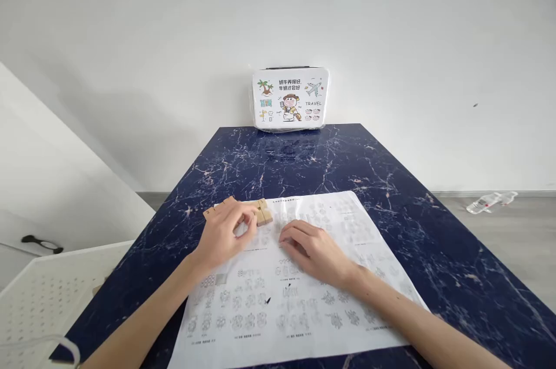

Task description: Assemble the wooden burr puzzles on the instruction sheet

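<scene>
1. Left hand (223, 236) covers small wooden blocks (263, 211) at the far edge of the printed sheet (304, 311), bent fingers touching them.
2. Right hand (315, 250) rests on the sheet, loosely curled, empty.
3. Seemingly arranging blocks; shifting one needs a light pinch.

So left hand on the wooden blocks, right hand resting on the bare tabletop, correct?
No: in the head view the right hand rests on the printed sheet, not the bare tabletop. The left hand is on the wooden blocks, as said.
</scene>
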`<state>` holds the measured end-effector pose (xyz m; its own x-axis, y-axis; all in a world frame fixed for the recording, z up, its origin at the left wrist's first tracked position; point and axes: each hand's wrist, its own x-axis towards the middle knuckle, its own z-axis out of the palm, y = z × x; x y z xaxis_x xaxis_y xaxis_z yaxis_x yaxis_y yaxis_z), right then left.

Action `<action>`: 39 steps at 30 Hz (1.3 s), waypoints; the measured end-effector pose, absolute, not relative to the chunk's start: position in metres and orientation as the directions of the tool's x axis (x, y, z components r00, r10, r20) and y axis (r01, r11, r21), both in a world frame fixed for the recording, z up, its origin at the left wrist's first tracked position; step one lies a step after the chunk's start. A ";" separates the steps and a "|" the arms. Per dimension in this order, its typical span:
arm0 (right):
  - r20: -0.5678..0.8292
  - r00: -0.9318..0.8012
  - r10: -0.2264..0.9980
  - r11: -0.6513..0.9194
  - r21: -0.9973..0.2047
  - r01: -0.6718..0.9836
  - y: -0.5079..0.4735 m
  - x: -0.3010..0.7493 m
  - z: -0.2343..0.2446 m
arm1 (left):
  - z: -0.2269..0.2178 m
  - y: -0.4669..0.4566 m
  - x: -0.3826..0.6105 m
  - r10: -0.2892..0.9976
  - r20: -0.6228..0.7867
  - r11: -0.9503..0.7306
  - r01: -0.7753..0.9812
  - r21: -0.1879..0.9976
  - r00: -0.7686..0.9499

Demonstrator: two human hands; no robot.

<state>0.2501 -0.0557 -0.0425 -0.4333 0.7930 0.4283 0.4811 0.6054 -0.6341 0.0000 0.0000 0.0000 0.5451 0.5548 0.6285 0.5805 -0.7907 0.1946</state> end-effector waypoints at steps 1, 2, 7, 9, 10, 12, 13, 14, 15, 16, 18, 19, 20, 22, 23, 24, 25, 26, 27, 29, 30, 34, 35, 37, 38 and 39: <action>0.428 -0.429 0.796 0.602 -0.637 0.482 -0.056 0.250 -0.043 | 0.003 0.004 -0.004 0.617 0.610 -0.730 0.652 0.206 0.498; 0.426 -0.425 0.798 0.599 -0.639 0.482 -0.056 0.250 -0.043 | 0.006 0.008 -0.007 0.664 0.585 -0.680 0.701 0.215 0.465; 0.431 -0.428 0.795 0.604 -0.635 0.482 -0.054 0.249 -0.041 | -0.002 0.017 -0.028 0.819 0.434 -0.500 0.838 0.218 0.376; 0.434 -0.428 0.793 0.607 -0.631 0.483 -0.054 0.249 -0.041 | -0.013 0.015 -0.038 0.848 0.389 -0.463 0.862 0.209 0.361; 0.436 -0.428 0.792 0.608 -0.629 0.484 -0.054 0.249 -0.041 | -0.019 0.014 -0.044 0.858 0.372 -0.450 0.868 0.211 0.354; 0.440 -0.425 0.791 0.610 -0.625 0.487 -0.053 0.249 -0.041 | -0.029 0.011 -0.053 0.875 0.346 -0.427 0.877 0.219 0.340; 0.442 -0.424 0.790 0.611 -0.625 0.487 -0.053 0.249 -0.041 | -0.032 0.010 -0.056 0.881 0.336 -0.419 0.880 0.222 0.334; 0.443 -0.423 0.791 0.610 -0.625 0.487 -0.053 0.249 -0.042 | -0.035 0.009 -0.058 0.883 0.330 -0.416 0.882 0.224 0.333; 0.442 -0.423 0.791 0.610 -0.626 0.487 -0.054 0.249 -0.042 | -0.037 0.009 -0.059 0.883 0.331 -0.416 0.881 0.225 0.332; 0.441 -0.423 0.792 0.608 -0.626 0.487 -0.054 0.248 -0.042 | -0.038 0.010 -0.059 0.881 0.337 -0.419 0.879 0.226 0.333; 0.435 -0.423 0.795 0.604 -0.629 0.489 -0.054 0.248 -0.041 | -0.037 0.011 -0.056 0.874 0.358 -0.425 0.875 0.231 0.329; 0.432 -0.423 0.797 0.602 -0.631 0.489 -0.054 0.248 -0.041 | -0.036 0.012 -0.054 0.871 0.368 -0.425 0.874 0.233 0.326; 0.430 -0.421 0.799 0.599 -0.634 0.489 -0.054 0.248 -0.041 | -0.035 0.013 -0.052 0.870 0.374 -0.423 0.875 0.235 0.320; 0.425 -0.421 0.802 0.595 -0.642 0.484 -0.054 0.248 -0.040 | -0.032 0.014 -0.048 0.873 0.379 -0.413 0.879 0.239 0.307; 0.423 -0.421 0.803 0.593 -0.645 0.482 -0.054 0.248 -0.040 | -0.030 0.015 -0.047 0.873 0.384 -0.409 0.880 0.240 0.301; 0.420 -0.420 0.804 0.590 -0.648 0.482 -0.055 0.248 -0.039 | -0.029 0.016 -0.046 0.871 0.391 -0.409 0.880 0.241 0.297; 0.417 -0.420 0.806 0.587 -0.650 0.482 -0.055 0.249 -0.039 | -0.028 0.016 -0.046 0.868 0.399 -0.411 0.879 0.240 0.296; 0.414 -0.420 0.808 0.585 -0.651 0.484 -0.055 0.249 -0.039 | -0.027 0.017 -0.045 0.864 0.406 -0.414 0.879 0.236 0.298; 0.412 -0.420 0.808 0.584 -0.651 0.485 -0.055 0.249 -0.039 | -0.026 0.017 -0.045 0.862 0.409 -0.415 0.881 0.228 0.300; 0.415 -0.418 0.808 0.585 -0.649 0.486 -0.055 0.249 -0.040 | -0.024 0.018 -0.045 0.864 0.405 -0.405 0.891 0.206 0.300; 0.418 -0.419 0.806 0.588 -0.647 0.486 -0.055 0.249 -0.040 | -0.023 0.019 -0.045 0.867 0.400 -0.396 0.897 0.193 0.297; 0.424 -0.421 0.802 0.594 -0.643 0.483 -0.054 0.249 -0.040 | -0.021 0.021 -0.047 0.874 0.384 -0.378 0.913 0.155 0.296; 0.424 -0.421 0.802 0.594 -0.644 0.483 -0.054 0.249 -0.040 | -0.021 0.022 -0.048 0.876 0.377 -0.376 0.915 0.148 0.299; 0.426 -0.420 0.801 0.595 -0.645 0.480 -0.054 0.249 -0.040 | -0.021 0.023 -0.049 0.882 0.362 -0.372 0.918 0.138 0.303; 0.428 -0.420 0.800 0.596 -0.645 0.478 -0.054 0.249 -0.039 | -0.021 0.023 -0.051 0.884 0.355 -0.371 0.918 0.137 0.304; 0.431 -0.419 0.799 0.598 -0.645 0.477 -0.054 0.249 -0.039 | -0.020 0.023 -0.052 0.886 0.350 -0.372 0.918 0.141 0.305</action>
<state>0.2487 -0.0535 -0.0394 -0.4188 0.7993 0.4311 0.4767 0.5975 -0.6448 -0.0519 0.0225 -0.0204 0.3050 0.8858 0.3497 0.9175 -0.3717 0.1414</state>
